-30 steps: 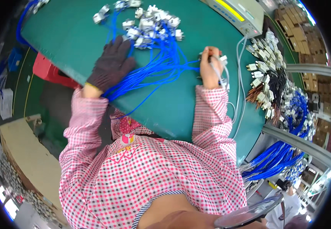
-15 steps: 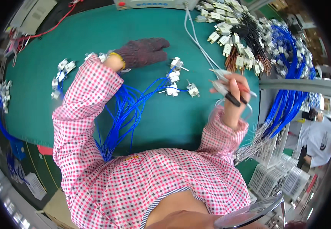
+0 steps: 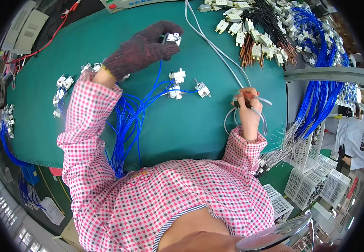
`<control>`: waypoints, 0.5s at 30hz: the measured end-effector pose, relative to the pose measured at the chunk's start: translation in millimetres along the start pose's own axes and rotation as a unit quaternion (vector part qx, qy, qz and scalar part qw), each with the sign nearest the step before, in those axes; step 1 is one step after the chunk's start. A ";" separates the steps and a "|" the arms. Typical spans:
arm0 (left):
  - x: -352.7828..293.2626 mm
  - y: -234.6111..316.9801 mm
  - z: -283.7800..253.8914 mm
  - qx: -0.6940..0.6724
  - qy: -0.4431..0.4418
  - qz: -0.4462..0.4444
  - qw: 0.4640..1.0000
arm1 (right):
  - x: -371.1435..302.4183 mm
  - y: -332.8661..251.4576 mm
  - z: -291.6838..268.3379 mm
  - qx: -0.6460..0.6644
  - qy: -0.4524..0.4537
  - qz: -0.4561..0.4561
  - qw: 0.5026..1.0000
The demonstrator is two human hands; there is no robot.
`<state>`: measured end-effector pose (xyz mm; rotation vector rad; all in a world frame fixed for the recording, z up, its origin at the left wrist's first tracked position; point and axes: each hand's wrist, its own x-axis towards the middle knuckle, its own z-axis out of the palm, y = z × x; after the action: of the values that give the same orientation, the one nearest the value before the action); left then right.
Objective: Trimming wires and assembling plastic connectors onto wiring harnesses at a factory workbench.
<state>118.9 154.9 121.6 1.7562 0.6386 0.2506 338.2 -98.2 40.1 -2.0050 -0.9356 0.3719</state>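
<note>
Work looks midway: your gloved left hand (image 3: 142, 48) grips one white connector (image 3: 172, 38), your right hand (image 3: 247, 111) is closed on a probe tool (image 3: 249, 101); three connectors (image 3: 182, 86) wait mid-tabletop (image 3: 190, 126).

Green worktable (image 3: 199, 134), white baskets (image 3: 312, 185) beside

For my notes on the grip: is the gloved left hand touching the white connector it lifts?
Touching. The head view shows the left hand pinching the white connector between its fingertips.

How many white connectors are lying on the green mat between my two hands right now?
3: two close together at the middle of the mat, upper connector and lower connector, and the third connector just right of them. The left hand holds another.
</note>
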 end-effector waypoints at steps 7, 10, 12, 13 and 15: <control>-59.9 7.2 18.8 0.257 0.251 0.112 0.926 | -0.2 -24.9 1.1 -0.080 0.002 0.031 0.996; -71.2 26.8 -1.5 0.497 0.330 0.282 0.751 | 3.0 -24.5 2.7 -0.107 0.007 0.038 0.993; -83.9 23.5 -3.0 0.556 0.369 0.261 0.698 | 5.4 -19.4 5.0 0.007 0.023 0.026 0.999; -92.1 15.9 0.2 0.406 0.399 0.184 0.801 | 8.6 -28.0 7.7 0.010 0.022 0.023 0.999; -102.2 7.9 5.4 -0.015 0.382 0.103 0.918 | 10.5 -61.9 15.4 0.280 -0.005 -0.026 0.960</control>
<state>39.3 94.0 143.9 1.6703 0.9870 1.1227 307.1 -60.3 82.3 -1.4596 -0.7786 0.5496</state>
